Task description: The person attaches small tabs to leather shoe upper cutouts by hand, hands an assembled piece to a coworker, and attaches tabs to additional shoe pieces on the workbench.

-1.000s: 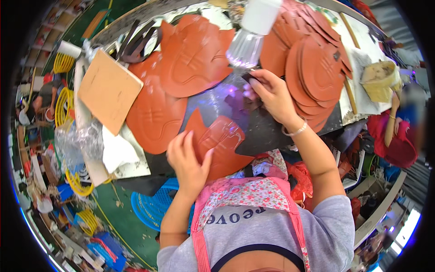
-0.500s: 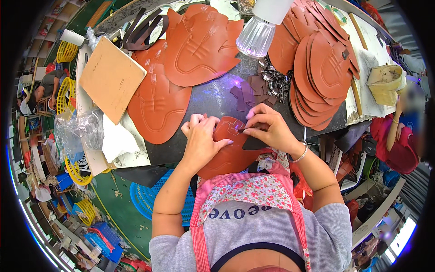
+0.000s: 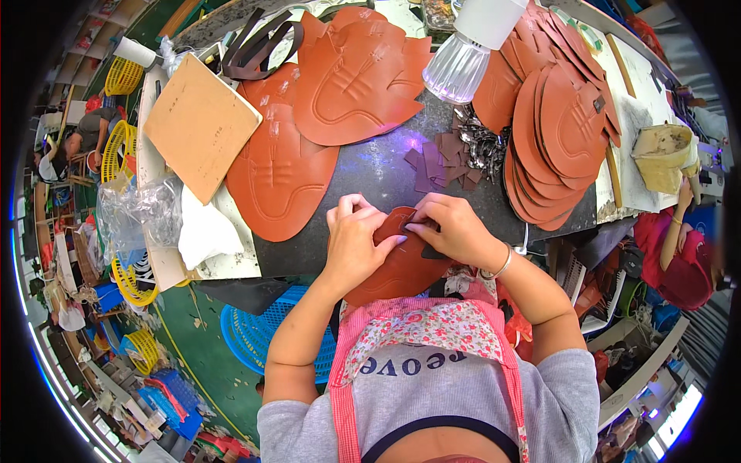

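A reddish-brown leather shoe upper piece (image 3: 405,274) lies across the table's near edge and my lap, between my hands. My left hand (image 3: 355,243) is closed on its left side, the thumb resting on its face. Close by on the right, the fingers of my right hand (image 3: 457,231) pinch a small dark patch (image 3: 407,221) against the upper part of the leather; the fingers partly cover it. Beyond my hands lie loose dark brown patches (image 3: 432,166) and, beside them, a heap of shiny dark scraps (image 3: 482,143).
Stacked leather uppers (image 3: 571,123) stand at the right, with more uppers (image 3: 282,181) at the left. A lamp (image 3: 457,69) hangs over the table's far middle. A tan board (image 3: 202,127) lies at the left, a blue basket (image 3: 258,332) below the table, and a yellowish container (image 3: 662,158) far right.
My right hand has moved slightly left and down, bringing the dark patch onto the leather's upper part. Both hands are closer together. The whole view has shifted a little.
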### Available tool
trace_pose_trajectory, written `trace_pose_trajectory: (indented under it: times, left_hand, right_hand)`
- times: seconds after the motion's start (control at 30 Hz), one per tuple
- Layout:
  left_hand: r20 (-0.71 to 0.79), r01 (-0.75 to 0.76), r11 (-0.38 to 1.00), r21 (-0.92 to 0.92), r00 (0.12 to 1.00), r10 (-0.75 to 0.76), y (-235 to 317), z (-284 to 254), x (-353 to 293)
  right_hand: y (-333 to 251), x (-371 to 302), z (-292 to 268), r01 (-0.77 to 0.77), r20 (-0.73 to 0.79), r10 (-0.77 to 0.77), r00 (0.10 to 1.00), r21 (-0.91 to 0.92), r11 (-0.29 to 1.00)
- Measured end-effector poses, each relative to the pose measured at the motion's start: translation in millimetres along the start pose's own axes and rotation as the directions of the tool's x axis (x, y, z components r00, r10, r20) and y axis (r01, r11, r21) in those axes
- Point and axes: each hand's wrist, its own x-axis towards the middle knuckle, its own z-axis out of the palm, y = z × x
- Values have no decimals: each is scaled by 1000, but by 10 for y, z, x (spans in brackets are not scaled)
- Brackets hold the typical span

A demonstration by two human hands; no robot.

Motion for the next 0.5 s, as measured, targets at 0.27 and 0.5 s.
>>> trace_pose_trajectory:
  times: [0.27, 0.5]
  left_hand:
    - [57, -53, 979, -198, 996, 65, -20, -34, -73]
    - [589, 666, -288, -688, 745, 314, -355, -225, -74]
  right_hand:
    - [-136, -39, 123, 50, -86, -63, 994, -146, 988]
    - [-169, -83, -143, -324, 77, 323, 943, 420, 847]
